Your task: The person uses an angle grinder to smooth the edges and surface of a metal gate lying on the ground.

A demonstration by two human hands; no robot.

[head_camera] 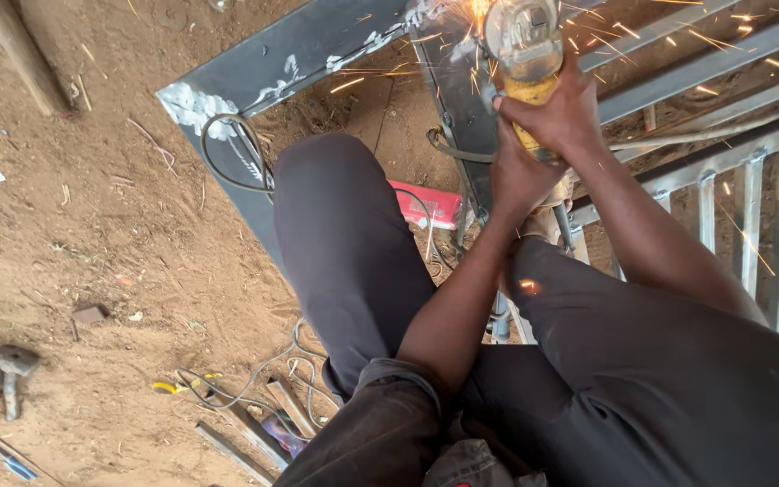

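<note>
On the bare dirt ground (92,234) at the far left lies a hammer (13,370), with a blue-handled tool (11,465) near the bottom-left corner of the view. Further right, short metal offcuts (254,433) and a loose grey cable (268,370) sit tangled beside the person's left knee. Above the knee, another loop of cable (227,153) crosses the outer corner of a dark steel frame (290,50), whose joints show pale, freshly ground patches. A red flat box (426,203) lies on the ground inside the frame, between the legs.

The left hand (520,176) is closed around the rear body of a yellow angle grinder (526,54), and the right hand (561,113) is wrapped over it just ahead, both gripping firmly. The grinder's disc end meets the frame's upright member near the top edge of the view, throwing orange sparks (678,41) rightwards over a grille of metal bars (750,225) at the right edge.

The risks I see: a spark glows on the trouser leg (527,287), so cloth could scorch or burn. The hands are bare and close to the disc; a kick-back where the wheel catches an edge could throw the tool toward them. The cables trailing near the legs could snag.
</note>
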